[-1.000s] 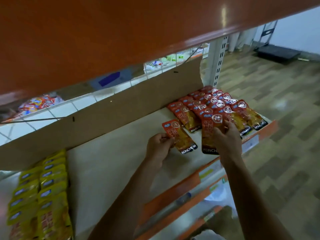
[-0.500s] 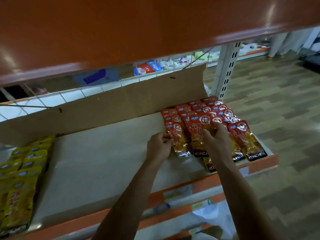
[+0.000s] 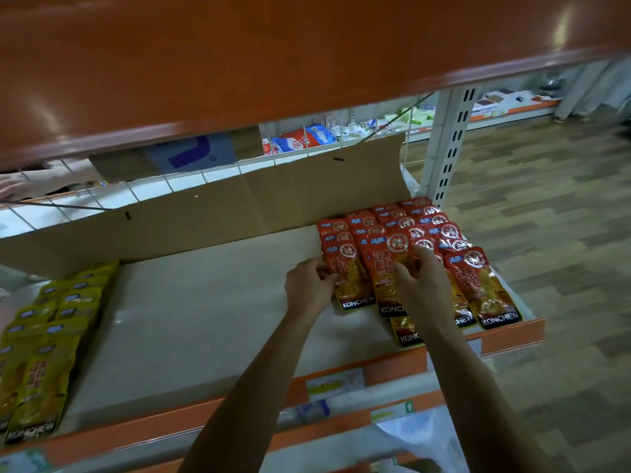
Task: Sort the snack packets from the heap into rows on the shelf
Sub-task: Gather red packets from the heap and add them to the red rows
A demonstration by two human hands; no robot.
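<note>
Red KONCHEW snack packets [image 3: 403,227] lie in overlapping rows at the right end of the pale shelf board [image 3: 205,302]. My left hand [image 3: 309,285] pinches the left edge of the front packet [image 3: 348,278] in the leftmost red row. My right hand [image 3: 423,288] lies on the neighbouring red packet [image 3: 379,264], fingers curled over its upper part. Another red packet [image 3: 408,331] pokes out below my right hand near the shelf's front edge. Yellow KONCHEW packets [image 3: 44,339] sit in rows at the far left.
A cardboard sheet [image 3: 239,203] stands along the back of the shelf, wire mesh above it. An orange shelf [image 3: 273,63] overhangs close above. The orange front rail [image 3: 508,336] carries price labels. A white upright post [image 3: 447,148] stands at the right. Another person's hand [image 3: 13,187] shows behind the mesh.
Both hands have carried their red packets from the open middle of the shelf back to the right, onto the red rows. The view has shifted left and closer.
</note>
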